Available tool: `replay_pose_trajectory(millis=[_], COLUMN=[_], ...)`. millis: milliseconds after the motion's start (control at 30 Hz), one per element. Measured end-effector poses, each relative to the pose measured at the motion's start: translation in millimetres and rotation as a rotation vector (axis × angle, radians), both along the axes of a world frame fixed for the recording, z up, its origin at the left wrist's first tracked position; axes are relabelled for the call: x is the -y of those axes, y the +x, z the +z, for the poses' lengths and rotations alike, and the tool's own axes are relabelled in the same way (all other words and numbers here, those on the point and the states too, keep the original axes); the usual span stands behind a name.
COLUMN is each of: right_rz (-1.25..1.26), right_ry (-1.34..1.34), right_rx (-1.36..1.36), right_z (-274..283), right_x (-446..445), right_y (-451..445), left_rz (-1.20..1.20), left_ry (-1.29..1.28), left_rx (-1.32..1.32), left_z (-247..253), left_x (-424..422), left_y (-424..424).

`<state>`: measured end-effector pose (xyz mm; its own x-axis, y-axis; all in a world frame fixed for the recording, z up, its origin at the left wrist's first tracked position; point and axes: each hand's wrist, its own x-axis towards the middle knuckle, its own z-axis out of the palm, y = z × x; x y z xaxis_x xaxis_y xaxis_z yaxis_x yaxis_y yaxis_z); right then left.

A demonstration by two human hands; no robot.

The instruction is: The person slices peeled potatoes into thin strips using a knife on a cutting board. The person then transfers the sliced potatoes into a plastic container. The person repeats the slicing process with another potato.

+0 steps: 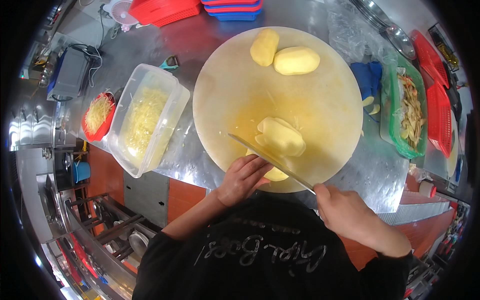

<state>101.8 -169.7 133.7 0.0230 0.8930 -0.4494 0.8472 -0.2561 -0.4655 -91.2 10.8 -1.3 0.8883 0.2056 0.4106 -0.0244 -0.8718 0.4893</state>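
My right hand [339, 204] is closed round the handle end of a knife [275, 162], whose blade slants up and left over a round cutting board [221, 82]. Close against the blade, my left hand [245, 174] rests its fingers on a piece of peeled potato [276, 174], partly hidden by hand and blade. Just beyond the blade lies a loose pile of potato slices [283, 135]. Two whole peeled potatoes, one upright [264, 47] and one lying sideways [296, 60], touch at the board's far edge.
Left of the board stand a clear plastic tub [172, 97] of shredded potato and a red basket [100, 131] with more shreds. A peeler [169, 63] lies beyond the tub. At right are a blue cloth [366, 78] and a green-lined tub [393, 108] of peelings.
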Motion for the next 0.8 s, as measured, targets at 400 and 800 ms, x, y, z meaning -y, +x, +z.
replay_pose_trajectory(millis=[400, 800], right_rz=[0.072, -0.010], right_ry=[-0.092, 0.011], right_rx=[0.005, -0.067], right_z=[16.0, -51.7], right_x=[8.1, -18.2], right_y=[5.5, -0.1], left_rz=[0.022, 0.023], left_ry=[-0.003, -0.029], left_rx=[-0.038, 0.031], left_z=[0.9, 7.2], left_x=[0.0, 0.4], left_y=[0.1, 4.3])
